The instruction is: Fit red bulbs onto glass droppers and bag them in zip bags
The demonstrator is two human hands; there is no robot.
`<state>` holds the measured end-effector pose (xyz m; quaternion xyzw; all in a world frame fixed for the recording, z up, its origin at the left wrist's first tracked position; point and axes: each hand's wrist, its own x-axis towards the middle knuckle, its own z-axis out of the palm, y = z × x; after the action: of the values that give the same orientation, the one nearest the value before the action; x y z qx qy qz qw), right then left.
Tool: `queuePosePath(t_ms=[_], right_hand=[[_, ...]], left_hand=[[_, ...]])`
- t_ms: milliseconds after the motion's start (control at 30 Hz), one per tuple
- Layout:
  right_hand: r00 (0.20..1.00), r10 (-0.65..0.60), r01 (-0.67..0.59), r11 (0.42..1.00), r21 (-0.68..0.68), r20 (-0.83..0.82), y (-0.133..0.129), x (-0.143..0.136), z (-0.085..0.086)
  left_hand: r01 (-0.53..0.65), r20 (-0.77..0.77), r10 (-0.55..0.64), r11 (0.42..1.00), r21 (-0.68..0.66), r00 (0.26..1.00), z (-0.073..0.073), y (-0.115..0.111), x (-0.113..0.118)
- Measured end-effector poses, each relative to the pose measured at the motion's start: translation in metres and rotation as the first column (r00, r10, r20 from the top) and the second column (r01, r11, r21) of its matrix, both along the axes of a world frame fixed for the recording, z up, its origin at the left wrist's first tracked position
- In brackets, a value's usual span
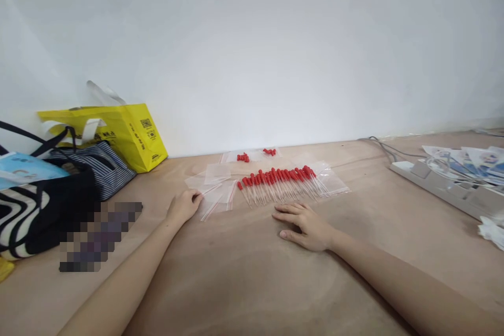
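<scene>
My left hand (184,207) rests on the table with its fingers curled, at the left edge of some flat clear zip bags (224,192). Its fingertips meet the edge of these bags; I cannot tell whether they pinch one. Palm down on the wood, my right hand (307,227) lies with fingers apart and nothing in it. Just beyond it is a row of thin pale sticks with red tips (281,181), spread side by side over clear plastic. Behind the row, smaller clusters of red pieces (243,157) lie on another clear bag (255,155).
A yellow bag (147,139), a striped pouch (112,165) and a black-and-white bag (47,210) stand at the left, near a blurred-out dark object (100,239). At the right are a white power strip (441,186), cables, printed packets (484,160) and crumpled white tissue (492,232). A white wall (275,52) rises behind the table.
</scene>
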<state>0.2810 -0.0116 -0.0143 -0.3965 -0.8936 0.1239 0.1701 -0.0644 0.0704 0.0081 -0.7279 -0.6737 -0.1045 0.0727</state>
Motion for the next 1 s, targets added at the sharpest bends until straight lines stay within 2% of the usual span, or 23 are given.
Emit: queuePosePath(t_ms=[200,267,367,400,500,600,667,733,767,800,867,933,1000], right_hand=[[1.0,0.005,-0.005,1.0,-0.003,-0.005,0.0,0.0,0.0],[1.0,0.005,-0.005,1.0,-0.001,-0.006,0.0,0.0,-0.001],[1.0,0.004,-0.004,1.0,0.004,-0.006,0.0,0.0,-0.001],[1.0,0.003,-0.003,1.0,0.005,-0.006,0.001,0.001,-0.001],[1.0,-0.001,0.001,1.0,0.008,-0.002,0.001,0.001,-0.001],[1.0,0.001,-0.001,1.0,0.012,0.002,0.001,0.001,-0.001],[1.0,0.005,-0.005,1.0,0.017,-0.001,0.001,0.001,-0.002],[1.0,0.003,-0.002,1.0,0.023,-0.018,0.002,0.001,-0.002],[1.0,0.003,-0.003,1.0,0.024,-0.028,0.002,0.0,-0.002],[0.999,0.008,-0.007,1.0,0.025,-0.039,0.002,-0.001,-0.002],[0.998,0.037,-0.035,0.999,0.031,-0.054,0.002,-0.003,-0.002],[0.996,0.076,-0.074,0.996,0.047,-0.055,0.002,-0.005,-0.001],[0.994,0.1,-0.097,0.993,0.064,-0.048,0.001,-0.006,0.0]], left_hand=[[-0.02,-0.103,0.021,1.0,0.005,0.994,0.014,-0.004,0.012],[-0.009,-0.117,0.009,1.0,0.006,0.993,0.023,-0.014,0.021],[0.028,-0.102,-0.03,0.999,-0.02,0.994,0.031,-0.04,0.046],[0.043,-0.078,-0.046,0.998,-0.038,0.996,0.031,-0.051,0.057],[0.129,0.117,-0.105,0.968,-0.216,0.988,0.022,-0.08,0.091],[0.323,0.307,-0.238,0.909,-0.265,0.922,0.011,-0.093,0.11],[0.474,0.316,-0.408,0.864,-0.168,0.857,0.008,-0.09,0.108],[0.63,0.209,-0.605,0.772,-0.082,0.768,0.007,-0.081,0.097],[0.688,0.163,-0.671,0.721,-0.084,0.723,0.007,-0.077,0.092],[0.718,0.147,-0.703,0.687,-0.113,0.696,0.007,-0.073,0.087],[0.725,0.149,-0.711,0.659,-0.2,0.687,0.005,-0.069,0.083],[0.7,0.155,-0.688,0.658,-0.279,0.708,0.001,-0.072,0.087],[0.662,0.149,-0.653,0.682,-0.31,0.742,-0.004,-0.079,0.096]])
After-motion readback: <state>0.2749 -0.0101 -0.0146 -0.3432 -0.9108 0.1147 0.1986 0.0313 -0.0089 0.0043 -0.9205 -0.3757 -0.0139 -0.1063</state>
